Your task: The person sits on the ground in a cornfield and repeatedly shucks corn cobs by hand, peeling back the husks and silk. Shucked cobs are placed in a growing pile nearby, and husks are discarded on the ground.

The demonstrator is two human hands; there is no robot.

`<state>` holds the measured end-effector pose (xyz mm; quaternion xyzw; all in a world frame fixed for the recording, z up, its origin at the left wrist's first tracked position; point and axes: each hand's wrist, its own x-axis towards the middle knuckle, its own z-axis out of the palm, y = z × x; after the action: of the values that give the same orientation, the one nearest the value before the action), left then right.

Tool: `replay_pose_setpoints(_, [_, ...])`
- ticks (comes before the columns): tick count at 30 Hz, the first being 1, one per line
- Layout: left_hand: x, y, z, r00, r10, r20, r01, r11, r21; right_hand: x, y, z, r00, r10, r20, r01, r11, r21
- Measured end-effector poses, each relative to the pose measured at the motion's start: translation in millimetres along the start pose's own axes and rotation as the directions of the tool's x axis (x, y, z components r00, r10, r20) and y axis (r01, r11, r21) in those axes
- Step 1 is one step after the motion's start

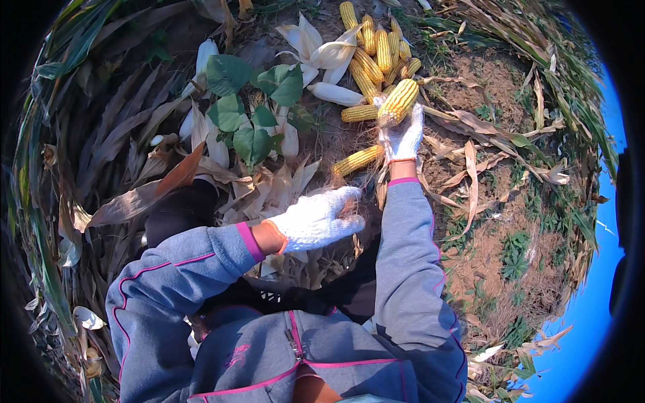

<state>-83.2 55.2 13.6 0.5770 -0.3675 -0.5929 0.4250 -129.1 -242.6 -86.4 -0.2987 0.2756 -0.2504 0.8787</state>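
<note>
My right hand [404,136], in a white knit glove, grips a husked yellow corn cob [400,101] at the near edge of a pile of bare corn cobs [383,50]. One more bare cob [358,160] lies on the ground beside the right wrist. My left hand [322,217], gloved the same way, is nearer my body with its fingers curled. A tuft of brown corn silk [348,207] shows between its thumb and fingers. An ear still in pale husk [336,94] lies left of the pile, below an opened, peeled-back husk [317,48].
A green leafy plant [253,143] grows among pale husks [289,184] left of the hands. Dry corn stalks and leaves [121,126] cover the left side. Bare soil with weeds [514,257] and dry leaves [471,171] lies to the right.
</note>
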Motion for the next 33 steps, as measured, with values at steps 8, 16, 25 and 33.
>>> replay_pose_setpoints(8, [-4, 7, -6, 0.995, 0.072, -0.062, -0.072, 0.997, -0.001, 66, 83, -31, 0.993, 0.023, -0.116, -0.115, 0.399, -0.91])
replay_pose_setpoints(16, [-11, 15, -19, 0.997, -0.012, -0.075, 0.018, 0.997, 0.078, 133, 150, -65, 0.943, 0.084, 0.323, 0.289, -0.688, -0.666])
replay_pose_setpoints(25, [-14, 9, -23, 0.939, 0.302, -0.164, -0.027, 0.541, 0.84, 170, 181, -72, 0.927, 0.214, 0.307, 0.354, -0.768, -0.534])
replay_pose_setpoints(33, [-20, 3, -20, 0.938, 0.329, -0.11, -0.066, 0.481, 0.874, 124, 195, -82, 0.95, 0.307, 0.057, 0.275, -0.739, -0.615])
